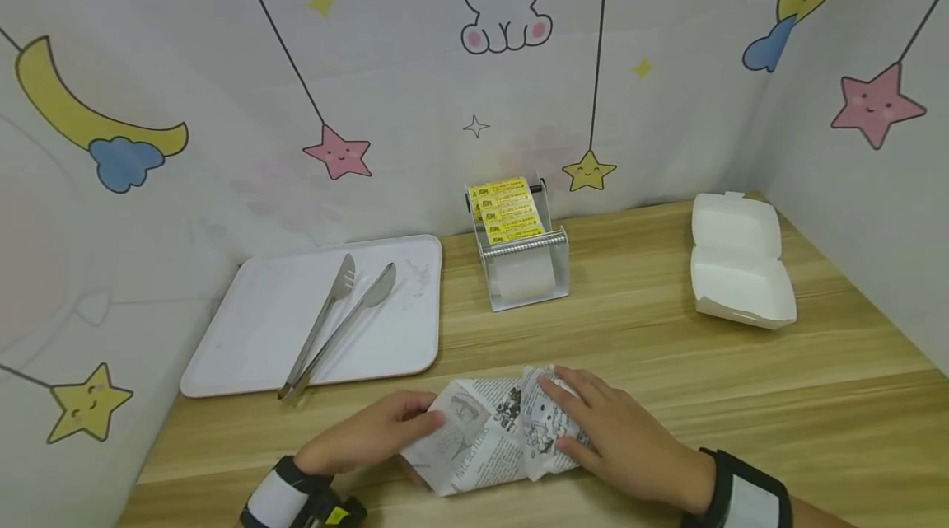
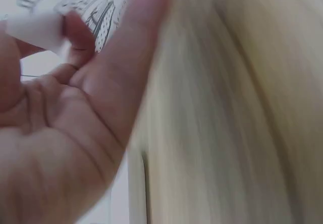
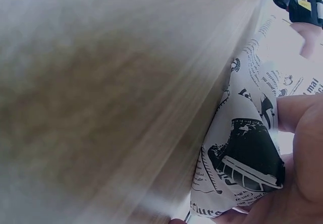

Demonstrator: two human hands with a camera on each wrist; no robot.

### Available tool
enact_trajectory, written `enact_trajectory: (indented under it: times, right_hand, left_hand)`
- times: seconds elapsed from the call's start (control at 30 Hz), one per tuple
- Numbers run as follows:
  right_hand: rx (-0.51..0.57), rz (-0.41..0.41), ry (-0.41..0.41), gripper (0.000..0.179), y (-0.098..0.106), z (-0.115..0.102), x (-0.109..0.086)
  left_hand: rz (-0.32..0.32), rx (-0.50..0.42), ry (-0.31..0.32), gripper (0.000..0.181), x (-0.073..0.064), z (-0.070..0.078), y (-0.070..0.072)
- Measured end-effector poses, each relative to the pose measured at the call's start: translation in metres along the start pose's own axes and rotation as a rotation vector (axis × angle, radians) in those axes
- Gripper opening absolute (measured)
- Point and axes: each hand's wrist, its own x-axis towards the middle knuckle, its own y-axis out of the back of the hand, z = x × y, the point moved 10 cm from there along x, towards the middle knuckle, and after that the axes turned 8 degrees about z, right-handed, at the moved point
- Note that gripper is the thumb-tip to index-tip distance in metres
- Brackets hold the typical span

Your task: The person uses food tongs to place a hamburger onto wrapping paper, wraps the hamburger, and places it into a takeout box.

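A bundle wrapped in newsprint-patterned paper [image 1: 482, 429] lies on the wooden table, its contents hidden. At its left end my left hand [image 1: 378, 433] pinches the paper, thumb on top and other fingers partly hidden behind it. Close up in the left wrist view, a pale paper edge [image 2: 38, 30] sits between the fingers of that hand [image 2: 60, 133]. Over the folded right end lies my right hand [image 1: 623, 437], fingers spread across the paper. The right wrist view has the printed paper end [image 3: 247, 153] held between its thumb and fingers.
Left of the bundle, a white tray [image 1: 245, 330] carries metal tongs [image 1: 341, 330]. Behind the bundle stands a metal dispenser [image 1: 522, 268] with a roll of yellow printed labels [image 1: 507, 211]. An opened white takeaway box [image 1: 741, 281] sits at the back right. Patterned curtains border the table.
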Motion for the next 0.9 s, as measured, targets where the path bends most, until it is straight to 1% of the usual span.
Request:
enact_trajectory:
  times: [0.07,0.17,0.2,0.27,0.37,0.43,0.63,0.7,0.77,0.83,0.9]
  right_hand:
    - [-0.007,0.005,0.004,0.065,0.001,0.000,0.000]
    - [-0.010,0.004,0.003,0.065,0.001,0.000,0.000]
    - [-0.012,0.004,0.003,0.065,0.001,0.000,0.000]
    - [-0.009,-0.002,0.002,0.065,0.000,0.000,0.000]
    - [-0.005,0.000,0.009,0.065,0.001,-0.001,-0.001]
    - [-0.003,0.001,0.011,0.065,0.001,-0.001,-0.001]
    - [-0.005,0.003,0.013,0.065,0.000,0.001,0.000]
    - [-0.009,0.003,0.016,0.064,0.000,0.001,0.000]
    - [-0.018,0.005,0.026,0.065,0.000,0.000,0.000]
    - [-0.035,0.012,0.043,0.065,0.001,-0.001,0.000]
    - [-0.042,0.070,0.089,0.057,0.006,-0.005,0.000]
  left_hand:
    - [-0.018,-0.084,-0.022,0.032,-0.001,0.009,-0.005]
    - [-0.020,-0.165,-0.097,0.034,0.002,0.028,-0.015]
    - [-0.017,-0.196,-0.117,0.034,0.004,0.033,-0.018]
    - [0.002,-0.222,-0.156,0.033,0.009,0.043,-0.025]
    - [0.034,-0.212,-0.208,0.032,0.017,0.054,-0.033]
    - [0.050,-0.188,-0.237,0.030,0.024,0.060,-0.039]
    - [0.031,-0.184,-0.300,0.032,0.043,0.071,-0.060]
    - [0.025,-0.192,-0.315,0.032,0.047,0.073,-0.065]
    - [0.024,-0.182,-0.326,0.031,0.050,0.074,-0.069]
    - [0.021,-0.167,-0.324,0.032,0.052,0.074,-0.072]
    - [0.027,-0.134,-0.320,0.035,0.054,0.074,-0.074]
